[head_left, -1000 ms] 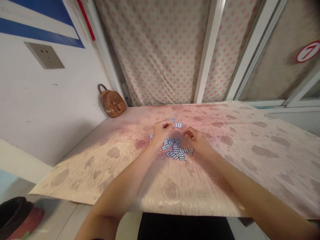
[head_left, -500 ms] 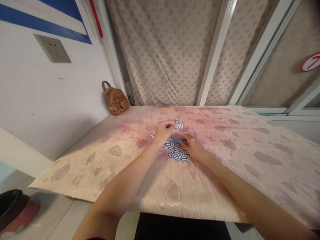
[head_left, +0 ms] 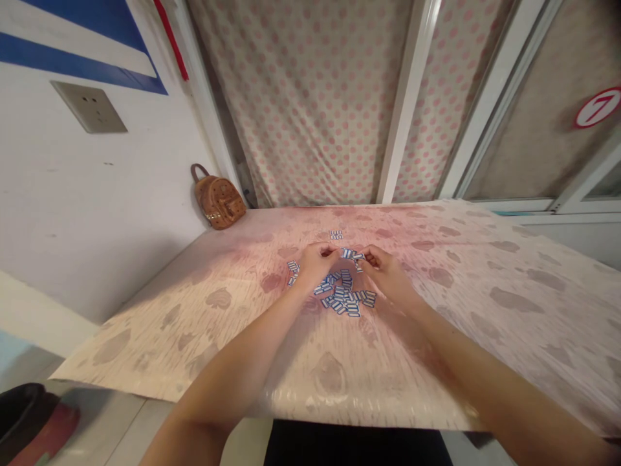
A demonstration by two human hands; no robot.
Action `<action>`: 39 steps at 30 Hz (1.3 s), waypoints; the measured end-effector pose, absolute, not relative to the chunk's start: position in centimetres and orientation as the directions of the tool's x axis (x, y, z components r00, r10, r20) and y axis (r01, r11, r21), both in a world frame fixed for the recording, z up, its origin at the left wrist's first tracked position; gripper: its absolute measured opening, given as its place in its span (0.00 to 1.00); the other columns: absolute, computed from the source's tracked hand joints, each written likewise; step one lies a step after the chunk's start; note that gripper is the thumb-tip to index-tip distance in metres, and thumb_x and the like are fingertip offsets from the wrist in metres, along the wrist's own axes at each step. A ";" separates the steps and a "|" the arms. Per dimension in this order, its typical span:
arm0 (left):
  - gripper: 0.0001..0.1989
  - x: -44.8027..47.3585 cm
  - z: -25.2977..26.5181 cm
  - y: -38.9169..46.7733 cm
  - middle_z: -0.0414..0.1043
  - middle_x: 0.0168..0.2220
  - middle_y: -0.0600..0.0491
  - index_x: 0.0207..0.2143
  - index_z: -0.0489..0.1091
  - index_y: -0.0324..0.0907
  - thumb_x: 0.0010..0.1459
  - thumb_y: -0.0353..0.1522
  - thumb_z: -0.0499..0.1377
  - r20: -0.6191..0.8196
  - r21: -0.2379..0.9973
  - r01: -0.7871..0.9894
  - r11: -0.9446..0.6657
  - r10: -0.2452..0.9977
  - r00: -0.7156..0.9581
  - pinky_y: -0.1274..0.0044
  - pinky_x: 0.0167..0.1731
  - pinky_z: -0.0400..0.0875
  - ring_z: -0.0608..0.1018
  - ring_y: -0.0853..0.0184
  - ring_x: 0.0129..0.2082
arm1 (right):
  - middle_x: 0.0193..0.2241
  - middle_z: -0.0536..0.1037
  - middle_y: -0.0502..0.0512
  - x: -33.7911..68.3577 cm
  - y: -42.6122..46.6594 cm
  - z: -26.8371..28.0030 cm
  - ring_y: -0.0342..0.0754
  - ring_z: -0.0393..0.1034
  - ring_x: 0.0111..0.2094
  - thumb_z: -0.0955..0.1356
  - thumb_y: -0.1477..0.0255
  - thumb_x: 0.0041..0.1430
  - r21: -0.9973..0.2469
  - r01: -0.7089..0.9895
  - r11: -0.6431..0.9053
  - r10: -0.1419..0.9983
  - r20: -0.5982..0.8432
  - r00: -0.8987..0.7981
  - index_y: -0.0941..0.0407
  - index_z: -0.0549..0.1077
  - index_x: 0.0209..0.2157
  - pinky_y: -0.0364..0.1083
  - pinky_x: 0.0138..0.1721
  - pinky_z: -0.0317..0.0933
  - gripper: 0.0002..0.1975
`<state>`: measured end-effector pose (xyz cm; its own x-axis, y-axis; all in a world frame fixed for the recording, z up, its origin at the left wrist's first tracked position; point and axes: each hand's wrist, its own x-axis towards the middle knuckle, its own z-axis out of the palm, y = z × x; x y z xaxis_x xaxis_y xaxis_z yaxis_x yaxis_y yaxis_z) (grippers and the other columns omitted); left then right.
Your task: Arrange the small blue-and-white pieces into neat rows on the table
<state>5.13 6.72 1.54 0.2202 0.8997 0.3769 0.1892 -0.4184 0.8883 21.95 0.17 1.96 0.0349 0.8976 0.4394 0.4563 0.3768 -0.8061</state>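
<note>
Over the middle of the table, my left hand [head_left: 319, 260] is closed in a pinch on a small blue-and-white card [head_left: 346, 253]. My right hand [head_left: 381, 266] pinches another such card [head_left: 358, 257], right beside the first; whether the two touch I cannot tell. Below both hands lies a loose pile of similar blue-and-white cards [head_left: 342, 296], overlapping at many angles. Several more cards [head_left: 292, 266] lie left of my left wrist, which partly hides them. Farther back, a small neat group of cards [head_left: 336, 235] rests on the table.
A patterned cloth covers the table [head_left: 485, 336]. At its back left corner a small brown backpack [head_left: 220, 202] leans by the wall. Behind the table hangs a dotted curtain [head_left: 315, 110]. On the floor at the lower left is a dark and red container [head_left: 36, 424].
My right hand has lifted a card from the pile and brought it forward beside the card in my left hand. The view has shifted slightly.
</note>
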 end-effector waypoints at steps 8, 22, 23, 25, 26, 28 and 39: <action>0.08 5.7 2.1 5.1 0.78 0.28 0.50 0.29 0.78 0.37 0.56 0.33 0.61 0.398 0.859 0.217 -0.464 0.872 0.286 0.80 0.28 0.65 0.76 0.67 0.28 | 0.26 0.74 0.50 22.1 0.5 1.2 0.46 0.68 0.27 0.66 0.67 0.52 -0.790 0.524 0.319 0.878 0.455 0.151 0.53 0.66 0.32 0.45 0.31 0.60 0.06; 0.09 5.7 1.7 5.7 0.79 0.29 0.50 0.30 0.79 0.37 0.54 0.34 0.62 0.380 0.898 0.131 -0.420 0.891 0.247 0.80 0.28 0.66 0.76 0.68 0.28 | 0.28 0.76 0.52 22.0 -0.1 1.9 0.47 0.68 0.29 0.65 0.67 0.55 -0.744 0.585 0.322 0.873 0.473 0.121 0.54 0.69 0.30 0.46 0.33 0.59 0.06; 0.09 5.7 1.6 5.8 0.79 0.29 0.50 0.30 0.79 0.37 0.54 0.34 0.63 0.370 0.906 0.116 -0.407 0.895 0.247 0.80 0.28 0.66 0.76 0.68 0.28 | 0.28 0.76 0.53 22.1 0.0 1.9 0.47 0.68 0.29 0.64 0.67 0.56 -0.753 0.576 0.319 0.871 0.473 0.135 0.55 0.69 0.30 0.46 0.33 0.59 0.07; 0.09 5.7 1.5 5.9 0.79 0.29 0.50 0.30 0.79 0.37 0.53 0.34 0.63 0.353 0.919 0.092 -0.384 0.903 0.246 0.80 0.29 0.67 0.77 0.68 0.29 | 0.26 0.75 0.52 22.4 0.1 1.8 0.47 0.67 0.28 0.63 0.66 0.57 -0.755 0.577 0.310 0.863 0.479 0.163 0.55 0.69 0.29 0.46 0.32 0.59 0.08; 0.09 5.7 1.5 5.9 0.79 0.30 0.50 0.30 0.79 0.37 0.53 0.34 0.63 0.350 0.921 0.086 -0.380 0.904 0.247 0.80 0.29 0.67 0.77 0.68 0.28 | 0.26 0.74 0.52 22.6 0.1 1.8 0.47 0.67 0.28 0.63 0.66 0.57 -0.746 0.592 0.305 0.858 0.486 0.170 0.54 0.69 0.29 0.45 0.32 0.58 0.08; 0.09 5.7 1.5 5.9 0.80 0.30 0.50 0.30 0.80 0.37 0.53 0.35 0.64 0.356 0.920 0.080 -0.385 0.901 0.248 0.79 0.28 0.66 0.76 0.68 0.28 | 0.24 0.73 0.51 22.9 0.1 1.9 0.46 0.65 0.27 0.64 0.66 0.57 -0.710 0.645 0.282 0.853 0.493 0.169 0.54 0.68 0.27 0.45 0.31 0.56 0.08; 0.10 5.7 1.9 5.3 0.79 0.29 0.49 0.31 0.80 0.37 0.54 0.35 0.64 0.342 0.911 0.138 -0.388 0.900 0.270 0.80 0.28 0.66 0.77 0.67 0.29 | 0.23 0.71 0.50 22.9 -0.5 2.5 0.44 0.60 0.24 0.65 0.68 0.57 -0.620 0.741 0.257 0.841 0.521 0.145 0.54 0.65 0.24 0.45 0.27 0.50 0.09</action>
<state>5.74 5.28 1.89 0.2703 0.8999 0.3423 0.1380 -0.3880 0.9112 22.90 -0.47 2.53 0.1446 0.8411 0.5211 0.7411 0.2569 -0.6203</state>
